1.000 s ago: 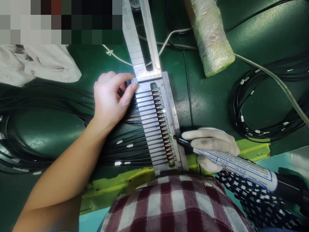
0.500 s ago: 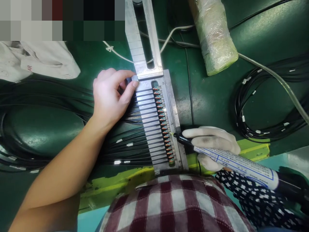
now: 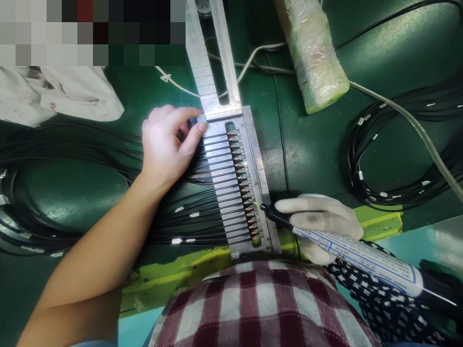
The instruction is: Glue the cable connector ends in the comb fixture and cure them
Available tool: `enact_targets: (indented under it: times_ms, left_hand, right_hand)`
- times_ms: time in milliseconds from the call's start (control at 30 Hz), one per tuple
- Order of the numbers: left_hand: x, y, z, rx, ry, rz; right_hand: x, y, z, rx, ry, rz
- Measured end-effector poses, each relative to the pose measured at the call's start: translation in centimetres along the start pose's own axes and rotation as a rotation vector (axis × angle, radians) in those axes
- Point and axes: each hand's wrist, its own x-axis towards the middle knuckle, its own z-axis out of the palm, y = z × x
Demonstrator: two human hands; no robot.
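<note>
My left hand (image 3: pixel 170 140) is bare and pinches the upper left corner of a metal cable jig (image 3: pixel 237 183) between thumb and forefinger. Black cables (image 3: pixel 202 214) run into the jig from the left, side by side in its slots. Their small connectors with coloured wires (image 3: pixel 249 207) form a row along its right part. My right hand (image 3: pixel 325 224), in a white glove, grips a black glue dispensing syringe (image 3: pixel 358 255) with a white and blue label. The syringe's black nozzle points left at the lower connectors, with a yellowish spot at its tip.
The jig's slotted lid (image 3: pixel 226 53) is swung up beyond it. A film-wrapped block (image 3: pixel 321 72) stands at the back right. Coiled black cables (image 3: pixel 361 178) lie at right, more at left. White cloth (image 3: pixel 79 96) rests at the upper left; yellow-green edging (image 3: pixel 166 274) lines the table's front.
The nozzle has moved a little down the row of connectors, toward me, with my right hand. My left hand keeps its pinch on the jig; the view has shifted slightly.
</note>
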Motion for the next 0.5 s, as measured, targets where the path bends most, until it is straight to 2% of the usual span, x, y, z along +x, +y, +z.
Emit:
enact_targets:
  times_ms: [100, 233, 500]
  left_hand:
    - [-0.03, 0.16, -0.17, 0.008, -0.019, -0.017]
    - [-0.15, 0.27, -0.3, 0.012, -0.043, -0.018]
    - [-0.08, -0.41, 0.27, -0.01, 0.041, 0.078]
  right_hand:
    - [0.04, -0.02, 0.26, 0.021, 0.031, -0.061]
    - [0.27, 0.21, 0.47, 0.021, 0.015, -0.045]
    - [0.12, 0.36, 0.41, 0.055, 0.015, -0.053]
